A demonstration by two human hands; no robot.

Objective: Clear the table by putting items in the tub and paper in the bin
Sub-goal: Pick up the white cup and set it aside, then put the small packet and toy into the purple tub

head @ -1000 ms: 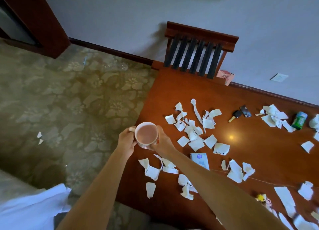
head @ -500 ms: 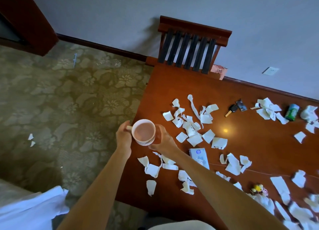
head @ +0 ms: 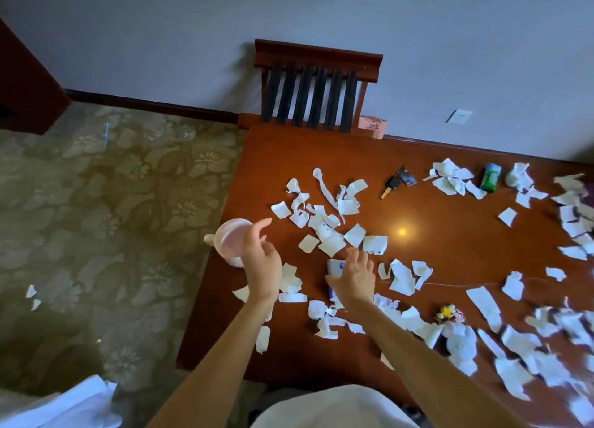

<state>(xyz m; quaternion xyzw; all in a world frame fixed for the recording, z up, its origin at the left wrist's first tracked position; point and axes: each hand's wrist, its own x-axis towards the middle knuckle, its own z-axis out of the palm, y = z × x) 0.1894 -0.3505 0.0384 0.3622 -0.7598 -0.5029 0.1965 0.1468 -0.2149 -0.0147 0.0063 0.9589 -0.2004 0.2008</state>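
A pink-and-white mug (head: 226, 239) hangs tilted over the table's left edge. My left hand (head: 262, 263) is wrapped against its right side and holds it, index finger raised. My right hand (head: 353, 275) hovers with fingers apart over a blue-and-white tissue pack (head: 334, 267) and holds nothing. Torn white paper scraps (head: 324, 225) lie scattered over the brown table (head: 434, 254). A car key (head: 390, 185), a black fob (head: 406, 176), a green can (head: 490, 177) and a small yellow toy (head: 446, 312) also lie on it. No tub or bin is in view.
A wooden chair (head: 316, 86) stands at the table's far side against the wall, a pink packet (head: 373, 126) beside it. Patterned carpet (head: 106, 218) lies to the left with two paper scraps (head: 32, 295). White cloth (head: 64, 405) sits at the bottom left.
My right hand has let go of the mug and moved right, over the tissue pack. My left hand has shifted from the handle to the mug's right side. The view has panned right.
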